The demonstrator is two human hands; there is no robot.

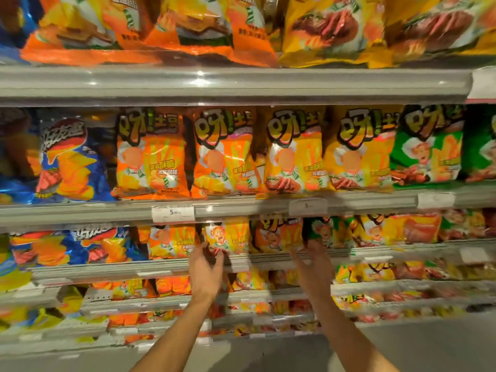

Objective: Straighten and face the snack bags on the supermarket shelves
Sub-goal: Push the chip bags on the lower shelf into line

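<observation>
Both hands reach up to the third shelf (268, 257). Left hand (205, 267) pinches the bottom edge of an orange-yellow bag (228, 237), which sits at its 1 o'clock, long axis upright. Right hand (312, 264) is loosely open, fingertips touching a green bag (319, 230) at its 12.

Both bare forearms stretched forward and upward from the bottom edge, roughly parallel, well apart. Bare left hand (205, 267) raised at the wrist, back toward the camera, fingers loosely curled, thumb spread to the left. Bare right hand (315, 264) at about the same height, blurred, fingers pointing up; grip impossible to judge.
</observation>
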